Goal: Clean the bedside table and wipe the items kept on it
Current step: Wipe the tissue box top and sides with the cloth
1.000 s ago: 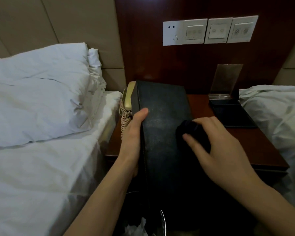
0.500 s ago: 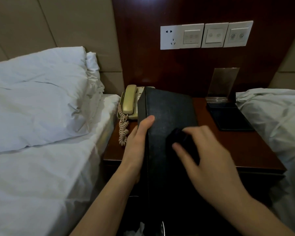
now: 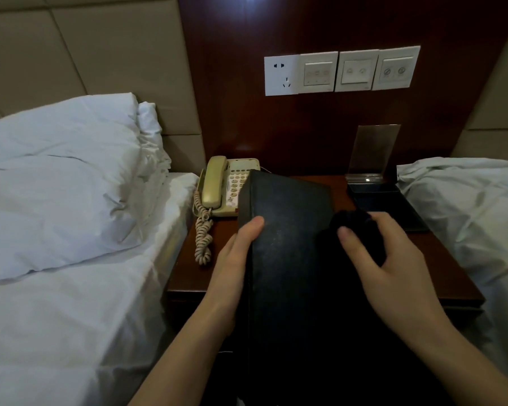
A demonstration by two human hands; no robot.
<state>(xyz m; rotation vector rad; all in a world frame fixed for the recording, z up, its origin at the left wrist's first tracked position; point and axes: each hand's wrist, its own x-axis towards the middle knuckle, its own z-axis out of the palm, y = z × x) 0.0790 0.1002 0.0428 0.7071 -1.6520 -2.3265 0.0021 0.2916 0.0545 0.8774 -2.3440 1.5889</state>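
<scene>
Wiping a large black folder, your right hand presses a bunched dark cloth near its right edge, having swept back from the middle. Your left hand grips the folder's left edge, holding it tilted above the bench. The beige telephone behind now shows fully, seemingly still unwiped.
</scene>
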